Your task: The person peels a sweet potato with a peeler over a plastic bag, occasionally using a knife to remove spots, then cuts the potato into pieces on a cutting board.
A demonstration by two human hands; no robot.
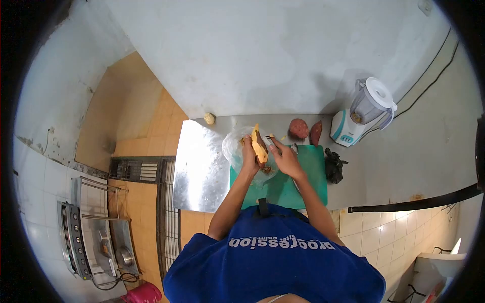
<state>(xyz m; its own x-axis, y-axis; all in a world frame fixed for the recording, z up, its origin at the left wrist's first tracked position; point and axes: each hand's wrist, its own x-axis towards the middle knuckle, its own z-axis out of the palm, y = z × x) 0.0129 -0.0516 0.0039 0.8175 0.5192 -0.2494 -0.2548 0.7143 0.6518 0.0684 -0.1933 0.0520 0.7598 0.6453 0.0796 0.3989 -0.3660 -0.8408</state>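
My left hand [248, 152] is wrapped round a long, partly peeled sweet potato [259, 148], its orange flesh showing beside strips of brown skin. Just right of it, my right hand [286, 158] grips a small peeler [271, 137], whose head is close to the sweet potato but not clearly touching it. Below both hands lies a clear plastic bag [232, 147] with peelings [267, 170] on it. The bag partly covers a green cutting board [316, 174].
Two reddish sweet potatoes [298, 129] [316, 133] lie behind the board. A blender [361, 113] stands at the right, with a black plastic bag [334, 165] nearer me. A small pale lump [209, 118] sits at the back left of the metal table [199, 166].
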